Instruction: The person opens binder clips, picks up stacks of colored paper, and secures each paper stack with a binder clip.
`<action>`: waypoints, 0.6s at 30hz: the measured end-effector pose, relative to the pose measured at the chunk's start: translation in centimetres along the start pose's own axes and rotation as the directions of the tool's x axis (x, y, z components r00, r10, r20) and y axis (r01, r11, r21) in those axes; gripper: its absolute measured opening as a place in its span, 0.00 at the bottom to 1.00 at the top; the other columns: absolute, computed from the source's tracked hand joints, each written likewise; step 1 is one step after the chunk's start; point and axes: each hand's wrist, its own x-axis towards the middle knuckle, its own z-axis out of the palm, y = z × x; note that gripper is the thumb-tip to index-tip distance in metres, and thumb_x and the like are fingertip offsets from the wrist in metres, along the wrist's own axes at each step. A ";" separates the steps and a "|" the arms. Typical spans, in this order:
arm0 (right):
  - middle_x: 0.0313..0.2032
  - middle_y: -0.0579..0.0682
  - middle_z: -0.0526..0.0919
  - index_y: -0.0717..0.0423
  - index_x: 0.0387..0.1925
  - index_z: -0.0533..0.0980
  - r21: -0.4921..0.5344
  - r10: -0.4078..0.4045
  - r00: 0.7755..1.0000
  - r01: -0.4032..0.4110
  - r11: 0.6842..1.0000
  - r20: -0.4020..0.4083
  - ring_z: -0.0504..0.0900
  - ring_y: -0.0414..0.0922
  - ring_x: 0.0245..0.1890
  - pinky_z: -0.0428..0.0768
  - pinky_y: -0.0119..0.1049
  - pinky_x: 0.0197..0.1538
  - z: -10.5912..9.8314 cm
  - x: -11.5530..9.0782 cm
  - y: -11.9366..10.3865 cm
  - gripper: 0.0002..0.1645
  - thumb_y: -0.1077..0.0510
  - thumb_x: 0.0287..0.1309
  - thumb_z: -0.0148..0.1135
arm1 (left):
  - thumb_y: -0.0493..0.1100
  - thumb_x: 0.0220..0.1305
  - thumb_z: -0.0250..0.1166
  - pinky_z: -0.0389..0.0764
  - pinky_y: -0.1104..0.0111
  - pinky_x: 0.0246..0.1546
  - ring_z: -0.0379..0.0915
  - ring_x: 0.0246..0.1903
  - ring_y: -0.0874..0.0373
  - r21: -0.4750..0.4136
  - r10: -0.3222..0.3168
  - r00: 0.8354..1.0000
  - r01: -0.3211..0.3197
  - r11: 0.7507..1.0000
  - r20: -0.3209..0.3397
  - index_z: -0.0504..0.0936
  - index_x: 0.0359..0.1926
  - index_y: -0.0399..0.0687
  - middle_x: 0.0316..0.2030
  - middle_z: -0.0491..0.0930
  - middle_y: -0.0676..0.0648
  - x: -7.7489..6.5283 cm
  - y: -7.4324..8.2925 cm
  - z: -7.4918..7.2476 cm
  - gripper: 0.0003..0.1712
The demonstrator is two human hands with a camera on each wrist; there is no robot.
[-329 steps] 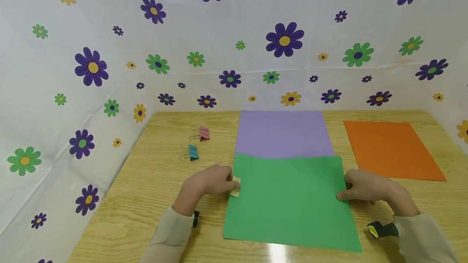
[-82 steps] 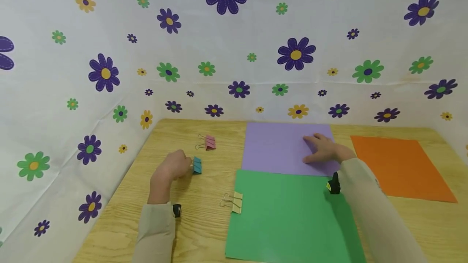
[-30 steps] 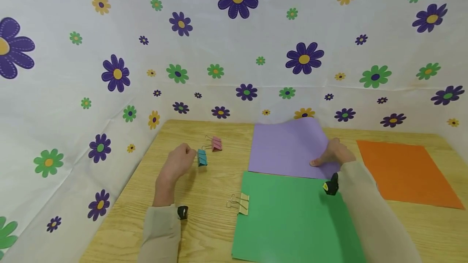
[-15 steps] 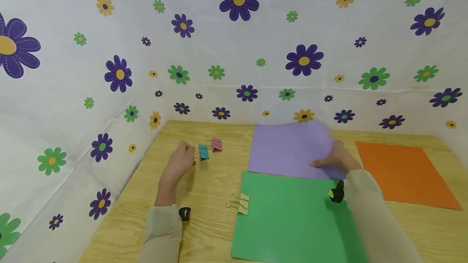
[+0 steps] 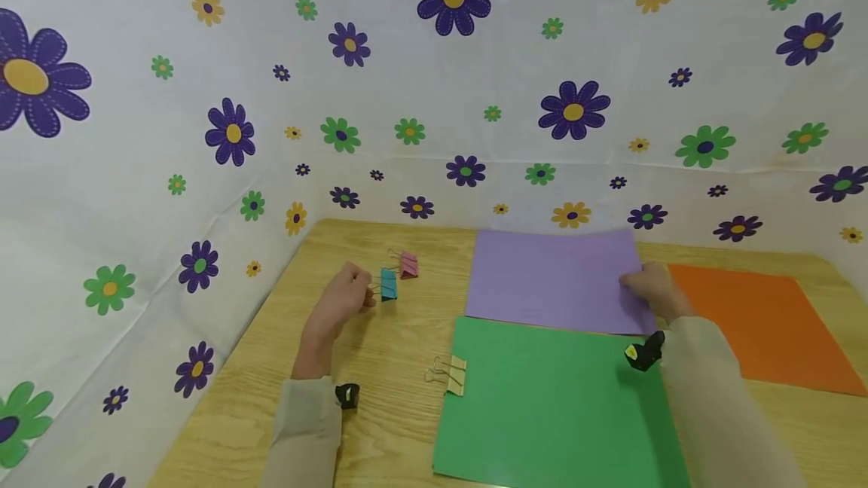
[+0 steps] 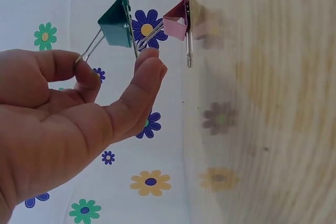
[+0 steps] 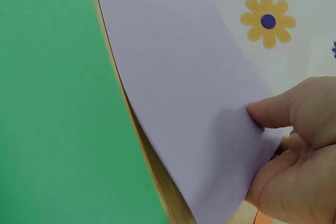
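Head view: At a wood-grain table (image 5: 380,428), a person's left hand (image 5: 342,296) pinches the wire of a teal binder clip (image 5: 389,285) near a pink binder clip (image 5: 409,265), while the right hand (image 5: 658,292) grips the right edge of a purple sheet (image 5: 549,281). The sheet lies just beyond a green sheet (image 5: 563,405), whose left edge carries a cream binder clip (image 5: 456,376); an orange sheet (image 5: 766,326) lies to the right.

Left wrist view: Curled fingers pinch one wire handle, suspending the teal binder clip above the table. Whether the other handle touches the fingertips cannot be told. The pink binder clip rests on the table.

Right wrist view: With the thumb on top and fingers underneath, the right hand pinches the purple sheet's edge, its near corner raised off the wood beside the green sheet.
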 end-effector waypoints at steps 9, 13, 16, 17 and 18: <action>0.66 0.81 0.55 0.84 0.68 0.47 0.028 -0.084 0.996 0.083 0.996 0.030 0.61 0.70 0.64 0.61 0.63 0.67 -1.3 0.5 0.9 0.38 0.60 0.69 0.46 | 0.40 0.73 0.48 0.81 0.58 0.50 0.77 0.42 0.49 -0.085 -0.049 0.998 0.053 0.995 0.047 0.65 0.56 0.28 0.46 0.72 0.35 0.2 -0.4 0.3 0.19; 0.67 0.81 0.54 0.83 0.69 0.45 0.018 -0.130 0.991 0.129 0.991 0.041 0.60 0.71 0.65 0.60 0.64 0.67 -1.7 0.3 0.8 0.39 0.60 0.71 0.45 | 0.40 0.71 0.53 0.76 0.55 0.58 0.75 0.54 0.40 -0.107 -0.042 0.996 0.050 0.993 0.083 0.60 0.66 0.25 0.57 0.69 0.28 0.2 -0.6 0.1 0.29; 0.68 0.80 0.53 0.82 0.70 0.43 0.034 -0.161 0.986 0.159 0.987 0.049 0.59 0.73 0.67 0.59 0.65 0.67 -2.0 0.0 0.6 0.39 0.60 0.72 0.45 | 0.39 0.72 0.56 0.73 0.55 0.61 0.74 0.58 0.42 -0.130 -0.040 0.993 0.054 0.990 0.113 0.60 0.69 0.24 0.63 0.67 0.28 0.3 -0.7 0.0 0.31; 0.68 0.80 0.52 0.81 0.70 0.42 0.042 -0.169 0.984 0.167 0.985 0.051 0.58 0.73 0.67 0.59 0.65 0.67 -2.1 -0.1 0.5 0.39 0.59 0.72 0.45 | 0.38 0.72 0.56 0.73 0.56 0.62 0.75 0.57 0.43 -0.158 -0.035 0.992 0.054 0.986 0.122 0.61 0.68 0.24 0.64 0.66 0.28 0.4 -0.7 0.0 0.31; 0.68 0.80 0.53 0.81 0.70 0.43 0.053 -0.182 0.982 0.180 0.982 0.050 0.59 0.73 0.67 0.60 0.65 0.67 -2.1 -0.2 0.4 0.39 0.59 0.73 0.44 | 0.38 0.72 0.57 0.73 0.58 0.62 0.76 0.56 0.47 -0.190 -0.034 0.991 0.058 0.980 0.128 0.61 0.68 0.25 0.64 0.66 0.29 0.5 -0.8 -0.1 0.30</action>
